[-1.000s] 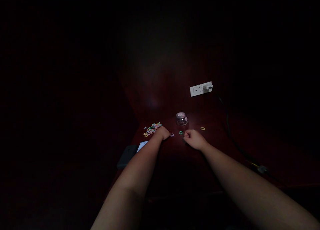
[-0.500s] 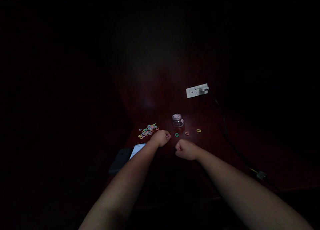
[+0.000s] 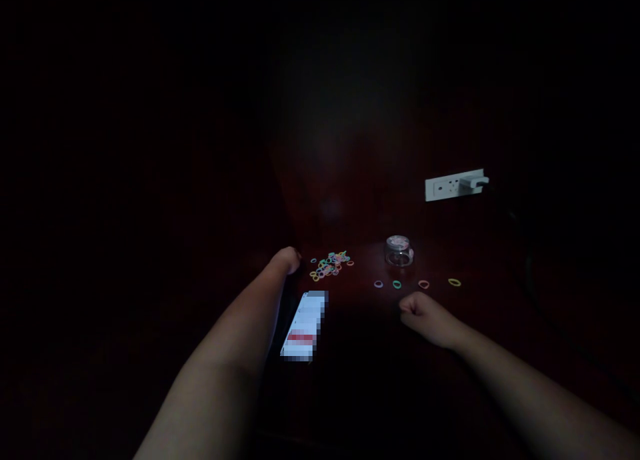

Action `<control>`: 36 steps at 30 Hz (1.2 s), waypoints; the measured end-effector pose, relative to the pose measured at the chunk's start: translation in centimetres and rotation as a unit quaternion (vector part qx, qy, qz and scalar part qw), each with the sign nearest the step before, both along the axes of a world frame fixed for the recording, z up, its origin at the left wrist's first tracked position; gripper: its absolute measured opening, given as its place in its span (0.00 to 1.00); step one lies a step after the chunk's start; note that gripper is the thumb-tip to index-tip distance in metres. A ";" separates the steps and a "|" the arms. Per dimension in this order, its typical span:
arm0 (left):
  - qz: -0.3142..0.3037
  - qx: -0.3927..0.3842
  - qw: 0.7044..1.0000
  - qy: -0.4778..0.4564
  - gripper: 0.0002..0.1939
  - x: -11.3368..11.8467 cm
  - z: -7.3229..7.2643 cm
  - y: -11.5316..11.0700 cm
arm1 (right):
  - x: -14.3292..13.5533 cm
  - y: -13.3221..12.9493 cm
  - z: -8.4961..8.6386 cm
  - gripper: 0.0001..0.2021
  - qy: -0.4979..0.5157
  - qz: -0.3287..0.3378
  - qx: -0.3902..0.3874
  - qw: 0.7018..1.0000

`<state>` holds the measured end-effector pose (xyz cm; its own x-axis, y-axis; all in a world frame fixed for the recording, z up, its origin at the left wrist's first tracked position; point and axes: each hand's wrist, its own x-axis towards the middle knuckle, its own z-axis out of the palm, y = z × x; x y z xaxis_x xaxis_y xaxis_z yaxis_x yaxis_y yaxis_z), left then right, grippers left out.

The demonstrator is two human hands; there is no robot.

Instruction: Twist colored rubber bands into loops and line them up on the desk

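My left hand [image 3: 289,259] is curled closed at the left of a loose pile of coloured elastic bands [image 3: 330,265], apart from it; no band shows in it. My right hand [image 3: 424,317] rests as a fist on the dark table, with nothing visible in it. Just beyond it runs a spaced row: a purple-blue band [image 3: 379,287], a green band [image 3: 397,287], a pink-orange band [image 3: 424,287] and a yellow band [image 3: 455,285]. Behind the row stands a small clear jar [image 3: 399,257] with a pinkish patterned top.
A phone with a lit screen [image 3: 305,323] lies between my forearms, nearer to the left one. On the wall at the back right is a white socket plate [image 3: 443,190] with a plug [image 3: 473,182] in it. The surroundings are very dark.
My left hand has moved from right of the pile to its left side. A purple-blue band now shows left of the green one. The view has turned left, and the phone is uncovered.
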<state>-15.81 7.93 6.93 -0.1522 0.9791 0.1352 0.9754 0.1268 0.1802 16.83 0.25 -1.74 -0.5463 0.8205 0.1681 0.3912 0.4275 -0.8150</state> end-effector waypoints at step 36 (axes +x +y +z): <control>-0.096 -0.057 0.993 0.036 0.06 0.4 -3.8 3.9 | 0.0 -0.2 0.5 0.11 0.047 0.009 -0.049 0.998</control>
